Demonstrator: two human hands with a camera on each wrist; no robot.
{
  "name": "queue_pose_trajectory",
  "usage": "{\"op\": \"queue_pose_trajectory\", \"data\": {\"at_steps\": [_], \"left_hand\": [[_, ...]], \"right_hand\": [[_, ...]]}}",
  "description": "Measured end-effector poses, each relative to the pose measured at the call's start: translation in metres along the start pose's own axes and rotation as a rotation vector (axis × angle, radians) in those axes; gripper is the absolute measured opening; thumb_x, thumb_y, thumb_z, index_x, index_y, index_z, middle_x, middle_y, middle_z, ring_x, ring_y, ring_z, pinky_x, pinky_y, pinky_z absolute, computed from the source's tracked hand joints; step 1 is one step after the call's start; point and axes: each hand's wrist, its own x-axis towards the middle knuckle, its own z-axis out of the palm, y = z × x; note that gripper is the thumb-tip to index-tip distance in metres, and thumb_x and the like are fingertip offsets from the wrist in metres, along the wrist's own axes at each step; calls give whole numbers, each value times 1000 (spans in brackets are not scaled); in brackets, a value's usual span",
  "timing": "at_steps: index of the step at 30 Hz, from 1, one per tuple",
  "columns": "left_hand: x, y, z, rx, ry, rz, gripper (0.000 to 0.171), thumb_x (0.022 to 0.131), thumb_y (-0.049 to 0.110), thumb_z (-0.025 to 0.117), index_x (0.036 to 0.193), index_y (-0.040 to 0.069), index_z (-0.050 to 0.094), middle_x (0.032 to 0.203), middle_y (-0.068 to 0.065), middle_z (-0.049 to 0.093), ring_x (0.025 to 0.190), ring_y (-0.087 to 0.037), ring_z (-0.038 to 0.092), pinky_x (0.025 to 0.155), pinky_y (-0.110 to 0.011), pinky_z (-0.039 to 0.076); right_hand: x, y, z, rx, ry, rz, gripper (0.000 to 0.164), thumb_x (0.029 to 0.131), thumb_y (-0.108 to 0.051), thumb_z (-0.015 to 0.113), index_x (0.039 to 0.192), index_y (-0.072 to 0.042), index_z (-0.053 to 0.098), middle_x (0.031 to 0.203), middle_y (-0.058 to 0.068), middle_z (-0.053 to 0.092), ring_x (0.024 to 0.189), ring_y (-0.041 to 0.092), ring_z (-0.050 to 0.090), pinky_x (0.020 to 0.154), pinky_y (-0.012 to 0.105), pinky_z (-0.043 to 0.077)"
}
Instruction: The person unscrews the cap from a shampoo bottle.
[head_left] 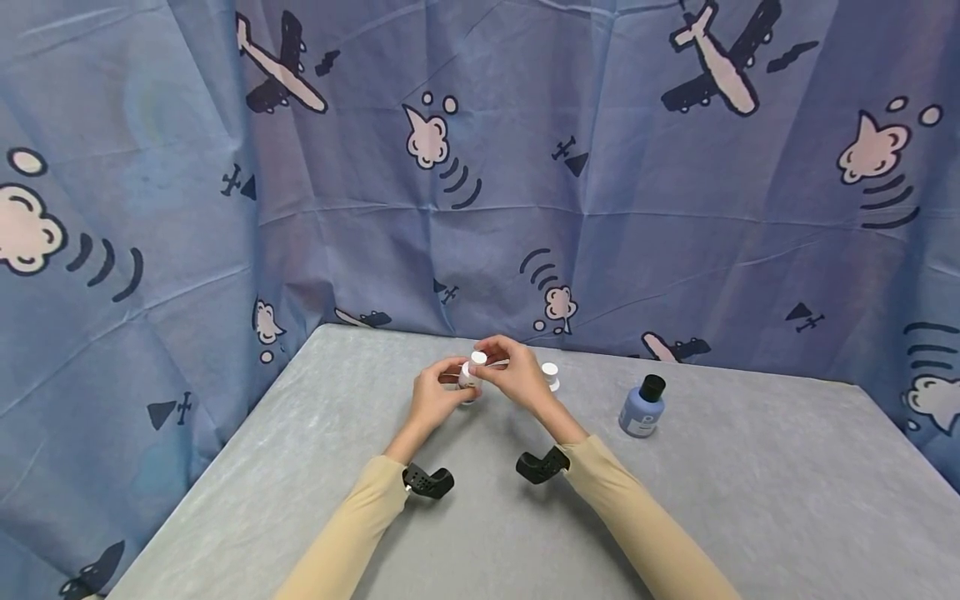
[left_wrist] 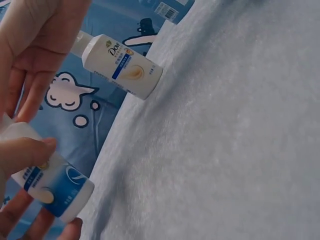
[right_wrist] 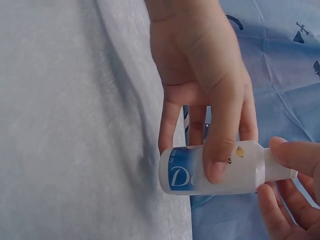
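My left hand point(head_left: 437, 395) grips the body of a small white and blue Dove bottle point(left_wrist: 60, 187), thumb on one side and fingers on the other. The bottle stands roughly upright in the head view, its base close to the tabletop; I cannot tell whether they touch. My right hand point(head_left: 519, 379) pinches the bottle's white cap point(right_wrist: 276, 167) between thumb and fingers. Just right of that hand stands a second white Dove bottle point(left_wrist: 122, 67), partly hidden behind it in the head view, where its white top point(head_left: 550, 369) shows.
A blue bottle point(head_left: 641, 412) with a black cap point(head_left: 652, 387) stands farther right on the grey cloth-covered table point(head_left: 750, 483). Blue curtain point(head_left: 487, 250) printed with planes and clouds hangs behind the table and along its left side. Both wrists wear black camera mounts point(head_left: 429, 482).
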Motion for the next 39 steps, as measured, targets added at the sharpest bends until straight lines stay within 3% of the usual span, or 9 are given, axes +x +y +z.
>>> {"op": "queue_pose_trajectory", "data": {"at_steps": [14, 22, 29, 39], "left_hand": [[-3, -2, -6, 30, -17, 12, 48, 71, 14, 84, 117, 14, 69, 106, -11, 72, 91, -27, 68, 72, -29, 56], [-4, -3, -7, 16, -43, 60, 48, 73, 10, 82, 119, 11, 68, 115, -11, 70, 96, -28, 67, 79, -41, 57], [-6, -2, -9, 20, -83, 89, 45, 75, 9, 80, 119, 9, 67, 108, -14, 69, 95, -30, 67, 79, -39, 57], [-10, -5, -8, 53, -113, 119, 42, 77, 9, 79, 117, 6, 66, 108, -16, 69, 95, -33, 67, 82, -47, 55]], "right_hand": [[-1, -5, -5, 108, -17, 136, 37, 80, -19, 77, 116, -10, 69, 110, 10, 71, 98, 21, 64, 80, 30, 54], [-3, -4, -2, 90, 30, 34, 29, 78, -13, 79, 104, -4, 72, 98, 14, 73, 90, 23, 69, 78, 30, 58], [-5, -3, 2, 68, 36, 1, 26, 77, -10, 79, 99, -1, 71, 92, 14, 72, 85, 19, 68, 77, 25, 57], [-8, -1, 0, 63, 6, -37, 25, 76, -8, 80, 98, 0, 71, 91, 15, 72, 83, 21, 69, 75, 24, 58]]}}
